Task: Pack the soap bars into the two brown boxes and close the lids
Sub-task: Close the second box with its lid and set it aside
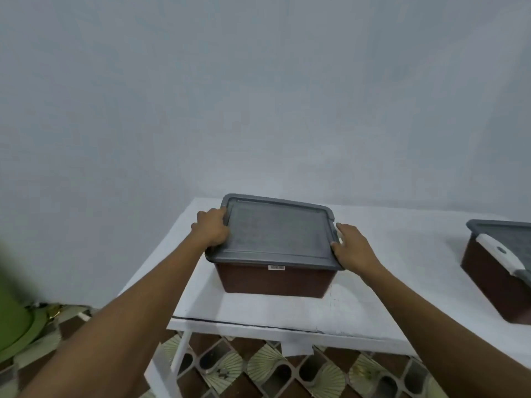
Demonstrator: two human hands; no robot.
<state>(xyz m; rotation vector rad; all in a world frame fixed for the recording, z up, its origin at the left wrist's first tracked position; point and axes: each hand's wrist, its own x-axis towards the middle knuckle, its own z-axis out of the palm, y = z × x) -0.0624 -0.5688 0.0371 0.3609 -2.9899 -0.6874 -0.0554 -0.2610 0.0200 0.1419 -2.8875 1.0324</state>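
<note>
A brown box (273,280) with a grey lid (275,234) stands on the left part of the white table (388,305). The lid lies flat on it. My left hand (211,228) grips the lid's left edge, fingers curled over the rim. On the lid's right edge rests my right hand (355,248), over a white latch. A second brown box (494,285) sits at the right frame edge, its grey lid on and a white latch (501,254) folded up over the lid's end. No soap bars are visible.
A plain grey wall rises behind the table. The floor (258,369) below has patterned brown and cream tiles. A green object (17,317) stands on the floor at the far left. The table's front edge runs just below the first box.
</note>
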